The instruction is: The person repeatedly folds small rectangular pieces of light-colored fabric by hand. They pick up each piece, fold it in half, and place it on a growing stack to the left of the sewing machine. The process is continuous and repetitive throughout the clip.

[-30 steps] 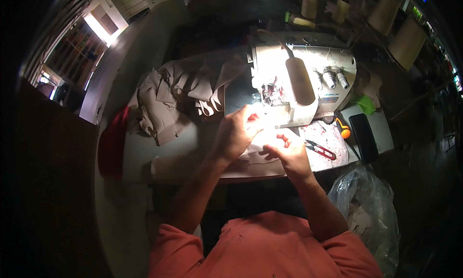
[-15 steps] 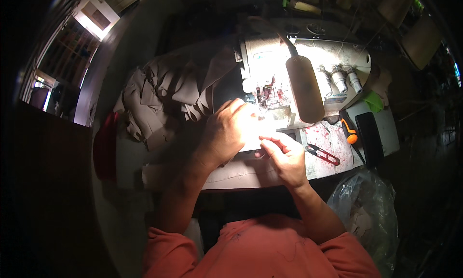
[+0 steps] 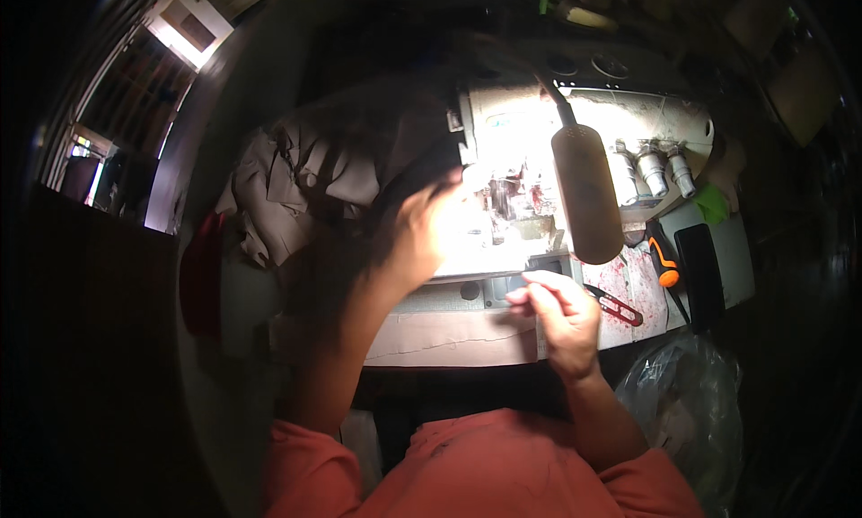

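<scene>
A white sewing machine (image 3: 669, 123) stands ahead, its needle area (image 3: 521, 199) glaring under a long lamp head (image 3: 586, 195). My left hand (image 3: 420, 240) is left of the needle area, over the brightly lit bed; motion and glare blur its fingers, and whether it holds anything is hidden. My right hand (image 3: 564, 316) hovers near the front edge of the machine bed, thumb and fingertips pinched together; anything between them is too small to make out. Beige cut fabric pieces (image 3: 283, 190) lie heaped beyond my left forearm.
Right of my right hand lie thread snips (image 3: 618, 306), an orange-and-black handled tool (image 3: 665, 265) and a dark phone-like slab (image 3: 699, 267). A clear plastic bag (image 3: 678, 392) hangs at the table's right front. A red object (image 3: 201, 276) sits at the left edge.
My hands have moved apart: the right drew back toward me and rightward, the left shifted slightly left and is blurred. The whole view has also shifted a little.
</scene>
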